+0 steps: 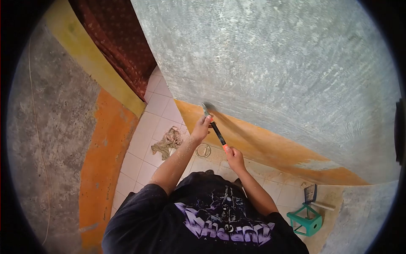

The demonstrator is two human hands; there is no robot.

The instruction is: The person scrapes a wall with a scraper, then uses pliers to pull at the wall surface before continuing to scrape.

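Note:
Both hands are on a long-handled scraper (218, 132) with a black and orange handle. My left hand (201, 128) is closed around the handle near the grey metal head, which is right at the wall where grey meets orange. Lower down, my right hand (235, 158) grips the orange end of the handle. The wall (270, 63) is scratched grey above, with an orange painted band (253, 142) along its foot. Pale dust speckles the left forearm.
A crumpled cloth (168, 143) and a ring-shaped object (203, 150) lie on the tiled floor (146, 134). A green stool (305, 220) stands at lower right beside a dark mesh-like object (311, 194). At upper left hangs a dark red curtain (116, 38).

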